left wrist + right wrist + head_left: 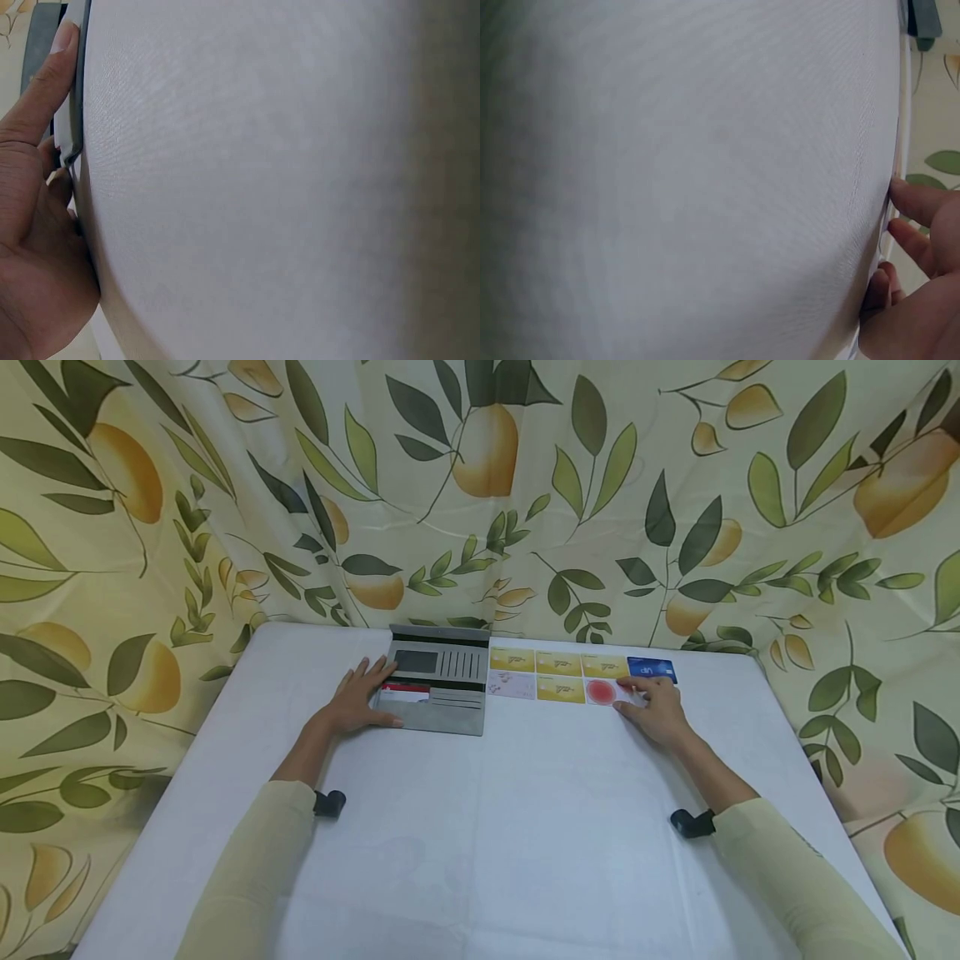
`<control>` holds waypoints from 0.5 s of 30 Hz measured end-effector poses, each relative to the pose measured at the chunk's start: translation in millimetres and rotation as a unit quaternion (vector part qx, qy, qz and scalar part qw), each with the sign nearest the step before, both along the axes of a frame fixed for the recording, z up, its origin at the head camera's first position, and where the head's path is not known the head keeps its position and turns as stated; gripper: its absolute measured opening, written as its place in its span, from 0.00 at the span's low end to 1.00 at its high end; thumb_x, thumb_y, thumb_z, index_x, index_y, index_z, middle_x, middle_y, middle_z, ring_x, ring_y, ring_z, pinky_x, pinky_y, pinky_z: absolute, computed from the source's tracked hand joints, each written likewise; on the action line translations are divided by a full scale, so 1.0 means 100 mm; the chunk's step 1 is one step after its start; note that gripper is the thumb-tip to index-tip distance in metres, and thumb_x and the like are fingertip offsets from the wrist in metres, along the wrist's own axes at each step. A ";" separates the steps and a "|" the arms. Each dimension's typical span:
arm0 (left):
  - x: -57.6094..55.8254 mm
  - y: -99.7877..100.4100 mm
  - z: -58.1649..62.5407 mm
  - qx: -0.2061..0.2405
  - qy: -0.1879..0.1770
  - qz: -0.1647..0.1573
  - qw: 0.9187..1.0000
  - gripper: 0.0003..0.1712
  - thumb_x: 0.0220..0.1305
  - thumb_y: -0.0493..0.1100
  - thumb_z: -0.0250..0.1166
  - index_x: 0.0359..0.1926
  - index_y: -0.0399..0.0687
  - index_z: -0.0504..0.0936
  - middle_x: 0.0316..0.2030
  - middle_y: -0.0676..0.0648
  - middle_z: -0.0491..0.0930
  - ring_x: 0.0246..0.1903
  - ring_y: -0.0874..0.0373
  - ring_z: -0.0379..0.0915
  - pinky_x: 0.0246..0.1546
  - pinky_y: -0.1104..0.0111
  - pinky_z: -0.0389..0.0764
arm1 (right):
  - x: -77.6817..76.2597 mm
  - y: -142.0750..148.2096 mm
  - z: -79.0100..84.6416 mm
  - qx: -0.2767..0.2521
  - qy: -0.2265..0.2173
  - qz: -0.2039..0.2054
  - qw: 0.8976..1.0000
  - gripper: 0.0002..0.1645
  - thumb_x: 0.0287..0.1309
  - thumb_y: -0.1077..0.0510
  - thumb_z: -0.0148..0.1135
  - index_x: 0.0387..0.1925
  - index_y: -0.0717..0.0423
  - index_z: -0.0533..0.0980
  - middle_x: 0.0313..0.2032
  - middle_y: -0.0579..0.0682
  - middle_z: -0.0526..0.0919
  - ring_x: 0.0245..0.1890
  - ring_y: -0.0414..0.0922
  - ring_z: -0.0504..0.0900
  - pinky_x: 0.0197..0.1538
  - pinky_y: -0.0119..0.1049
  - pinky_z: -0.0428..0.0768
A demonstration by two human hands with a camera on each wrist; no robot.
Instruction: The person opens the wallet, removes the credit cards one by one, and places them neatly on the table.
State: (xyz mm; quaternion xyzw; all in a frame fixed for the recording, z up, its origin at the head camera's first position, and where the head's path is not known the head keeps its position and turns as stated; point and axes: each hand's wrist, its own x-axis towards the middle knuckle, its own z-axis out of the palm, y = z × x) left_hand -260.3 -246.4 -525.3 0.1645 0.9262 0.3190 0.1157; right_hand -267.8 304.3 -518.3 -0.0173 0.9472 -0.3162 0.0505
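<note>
A long grey wallet (457, 720) lies unfolded on the table, with card slots and a dark window in its upper half. A red-and-white card (405, 694) shows in its lower half. My left hand (358, 697) rests on the wallet's left edge with fingers spread; its thumb lies along the wallet in the left wrist view. To the right, my right hand (656, 710) holds a card with a red circle (601, 692) at its right end, thumb at the lower edge and index finger at the upper. The hand covers part of this card.
Right of the wallet, cards lie in two rows: several yellow cards (558, 664), a pale pink card (512, 685) and a blue card (651, 669) at the upper right end. A white cloth (480, 843) covers the table. Behind it hangs a fruit-patterned curtain (585, 552).
</note>
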 end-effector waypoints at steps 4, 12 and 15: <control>0.01 0.01 0.04 0.010 0.002 0.000 1.000 0.67 0.55 0.60 0.79 0.84 0.45 0.51 0.84 0.39 0.39 0.81 0.38 0.20 0.78 0.46 0.24 | 0.00 0.01 0.00 0.001 0.003 0.000 1.000 0.32 0.72 0.54 0.67 0.71 0.59 0.73 0.63 0.72 0.61 0.62 0.68 0.64 0.60 0.65 0.72; -0.02 -0.03 -0.06 0.002 0.004 -0.002 1.000 0.68 0.54 0.65 0.79 0.85 0.48 0.50 0.84 0.41 0.39 0.82 0.40 0.20 0.79 0.48 0.25 | 0.01 0.00 -0.02 -0.001 0.011 0.000 1.000 0.31 0.71 0.54 0.67 0.71 0.60 0.73 0.63 0.71 0.61 0.62 0.68 0.64 0.60 0.64 0.73; -0.05 -0.04 -0.10 0.006 0.003 0.000 1.000 0.69 0.53 0.65 0.80 0.85 0.49 0.51 0.84 0.42 0.39 0.82 0.41 0.20 0.79 0.47 0.25 | 0.01 0.00 -0.02 0.002 0.017 -0.001 1.000 0.31 0.71 0.54 0.68 0.71 0.60 0.73 0.63 0.71 0.62 0.62 0.68 0.65 0.59 0.63 0.73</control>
